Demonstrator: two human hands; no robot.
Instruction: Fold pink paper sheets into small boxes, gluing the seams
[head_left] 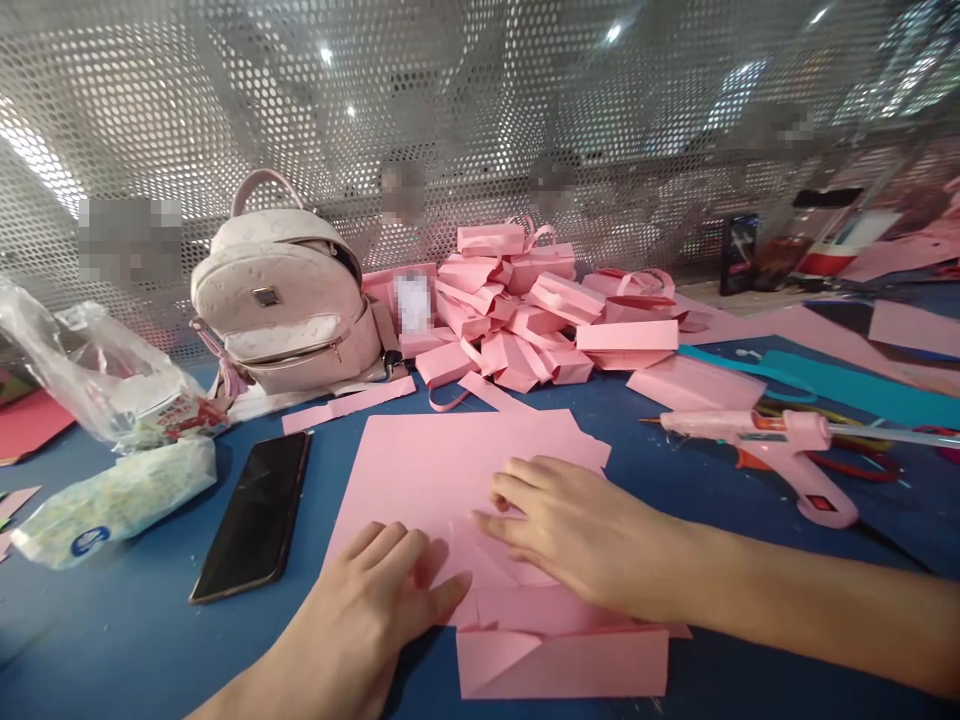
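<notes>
On the blue table right in front of me lies a large pink paper sheet (442, 450), with a partly folded pink paper piece (562, 665) at its near side. The near piece has creased flaps and a raised front panel. My left hand (375, 580) rests at the sheet's left side, fingers bent and the thumb apart, its tip touching the paper by the fold. From the right, my right hand (577, 525) lies over the folded part, fingers spread and pressing on the paper; the upper finger is bent. Neither hand visibly grips anything. My right palm hides some of the creases.
Pink folded paper boxes (517, 310) are heaped at the back, beside a pale backpack (289, 300). A pink glue gun (765, 440) lies to the right. At left are a black phone (255, 515), a tissue pack (120, 500) and a plastic bag (90, 370). A perforated metal screen (450, 90) stands behind.
</notes>
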